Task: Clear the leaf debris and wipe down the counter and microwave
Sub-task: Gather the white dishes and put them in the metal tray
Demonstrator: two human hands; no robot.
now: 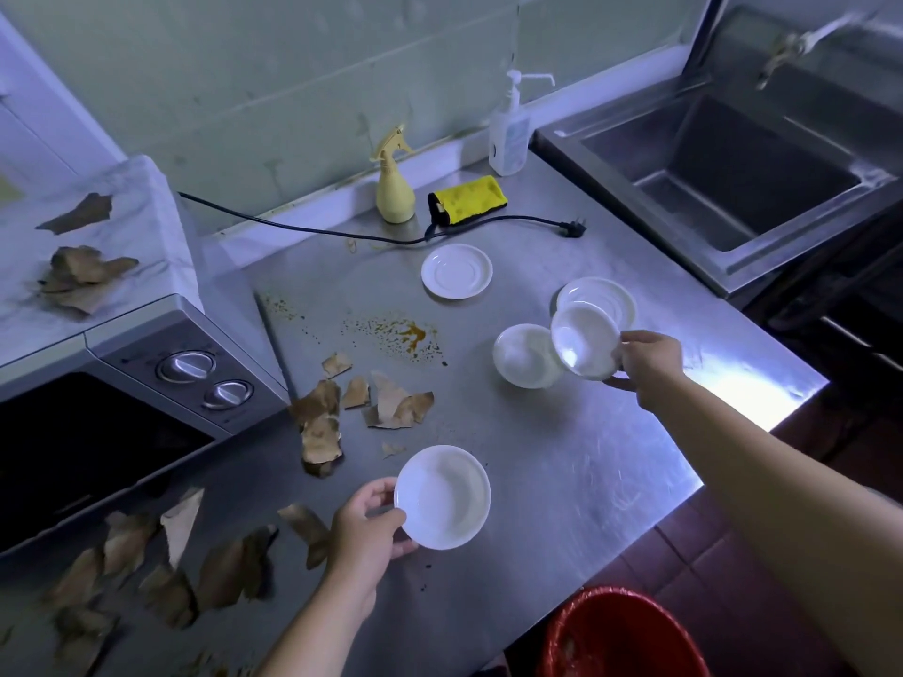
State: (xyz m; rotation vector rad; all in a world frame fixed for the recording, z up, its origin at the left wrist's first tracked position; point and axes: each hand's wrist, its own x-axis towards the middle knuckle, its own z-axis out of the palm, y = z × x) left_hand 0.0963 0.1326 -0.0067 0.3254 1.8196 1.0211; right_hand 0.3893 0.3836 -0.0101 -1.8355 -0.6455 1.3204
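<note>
Gripping a white dish in each hand, you lean over the stainless-steel counter (562, 481). Your left hand (364, 527) pinches the near dish (444, 498) by its rim, thumb on top and fingers curled beneath, and holds it level near the counter's front. Your right hand (647, 361) clasps the tilted dish (584, 344) by its edge, with its hollow turned toward you. This dish overlaps a white bowl (518, 356) just to its left and a rear saucer (603, 295) behind it. A lone saucer (457, 271) sits apart, closer to the wall.

Dry brown leaf debris (332, 412) lies scattered on the counter beside the front corner of the microwave (161, 383). A second drift of leaf pieces (171, 569) spreads along the near left of the counter, below the microwave door. Further torn leaves (83, 271) rest on the white cloth (141, 202) draped over the microwave's top. An orange-brown spatter (410, 334) stains the steel between the debris and the lone saucer.

Along the wall stand a yellow spray bottle (393, 188), a folded yellow cloth (466, 200) and a pump bottle (510, 129). A black power cord (303, 229) trails in front of them, its plug lying loose on the counter. A steel sink (733, 173) adjoins the counter on the right, and a red bin (620, 632) stands on the floor below the counter's edge.
</note>
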